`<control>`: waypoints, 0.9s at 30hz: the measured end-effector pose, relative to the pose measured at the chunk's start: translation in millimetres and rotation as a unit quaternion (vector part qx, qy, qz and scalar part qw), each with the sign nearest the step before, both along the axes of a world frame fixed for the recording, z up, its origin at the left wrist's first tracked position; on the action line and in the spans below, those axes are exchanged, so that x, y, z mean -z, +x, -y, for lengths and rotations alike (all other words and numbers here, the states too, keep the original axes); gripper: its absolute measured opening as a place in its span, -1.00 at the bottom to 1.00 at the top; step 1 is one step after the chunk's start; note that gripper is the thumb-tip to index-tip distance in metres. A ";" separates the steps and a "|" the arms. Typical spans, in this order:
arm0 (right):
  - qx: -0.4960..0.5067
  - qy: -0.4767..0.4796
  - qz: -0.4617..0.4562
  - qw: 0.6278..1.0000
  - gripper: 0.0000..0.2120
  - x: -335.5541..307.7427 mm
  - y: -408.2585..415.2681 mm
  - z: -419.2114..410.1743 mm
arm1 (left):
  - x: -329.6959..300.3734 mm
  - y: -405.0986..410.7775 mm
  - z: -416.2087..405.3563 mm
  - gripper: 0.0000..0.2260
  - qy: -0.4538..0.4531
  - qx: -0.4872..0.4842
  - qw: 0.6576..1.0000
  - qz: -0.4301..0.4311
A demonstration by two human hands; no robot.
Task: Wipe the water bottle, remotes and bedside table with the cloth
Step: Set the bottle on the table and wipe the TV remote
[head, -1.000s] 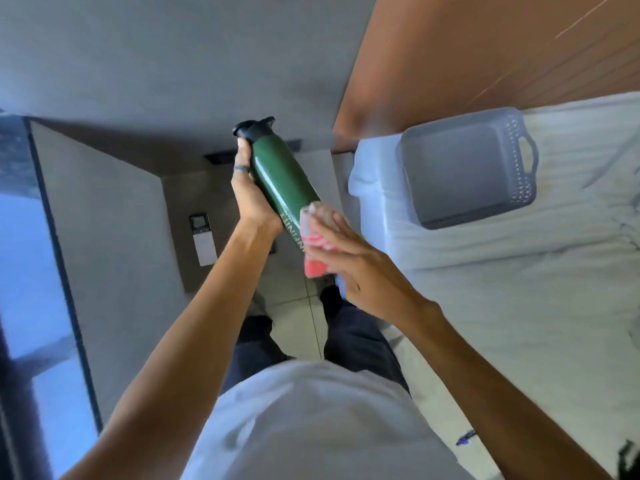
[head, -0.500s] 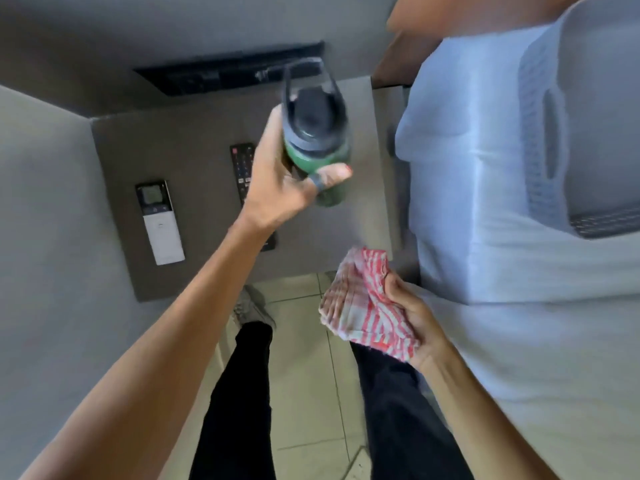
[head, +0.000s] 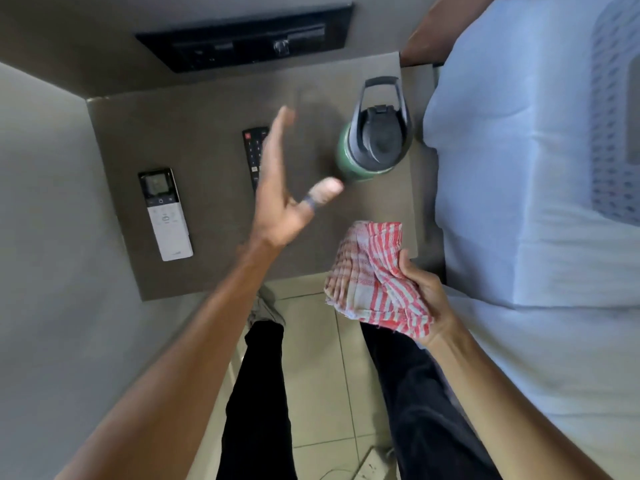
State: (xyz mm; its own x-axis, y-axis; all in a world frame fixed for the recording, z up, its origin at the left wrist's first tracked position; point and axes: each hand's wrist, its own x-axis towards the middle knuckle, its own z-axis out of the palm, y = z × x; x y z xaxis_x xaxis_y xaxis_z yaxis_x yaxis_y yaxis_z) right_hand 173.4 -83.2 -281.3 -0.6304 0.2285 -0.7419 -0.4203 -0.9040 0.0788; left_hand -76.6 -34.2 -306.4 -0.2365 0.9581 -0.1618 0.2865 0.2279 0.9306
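Note:
The green water bottle (head: 372, 140) with its dark lid and carry loop stands upright on the right side of the brown bedside table (head: 207, 271). My left hand (head: 284, 195) hovers open just left of the bottle, fingers spread, partly covering the black remote (head: 252, 150). A white remote with a small screen (head: 166, 213) lies on the table's left part. My right hand (head: 419, 296) grips the bunched red-and-white striped cloth (head: 374, 275) above the table's front right corner.
A bed with a pale blue sheet (head: 519, 202) runs along the right, with a grey perforated basket (head: 616, 116) on it. A black wall panel with sockets (head: 242, 39) sits behind the table. Grey wall at left, tiled floor (head: 311, 358) and my legs below.
The bottle went from being wiped in the air to standing on the table. My left hand has let go of it and opened. My right hand keeps the cloth, lowered to the table's corner.

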 end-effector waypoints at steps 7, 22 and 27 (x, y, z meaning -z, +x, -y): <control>-0.038 0.029 0.102 0.994 -0.29 18.6 -18.6 -17.3 | 51.5 -5.2 54.6 -0.12 -0.324 -0.175 0.920 -0.134; -0.230 0.664 0.323 0.634 -0.54 -40.4 -168.2 -18.9 | -51.7 -4.0 116.7 -0.53 -0.105 -0.132 0.981 0.096; -0.231 0.666 0.451 0.547 -0.62 -56.0 -204.5 -10.6 | -59.4 -27.9 114.0 -0.52 -0.079 -0.151 0.984 0.047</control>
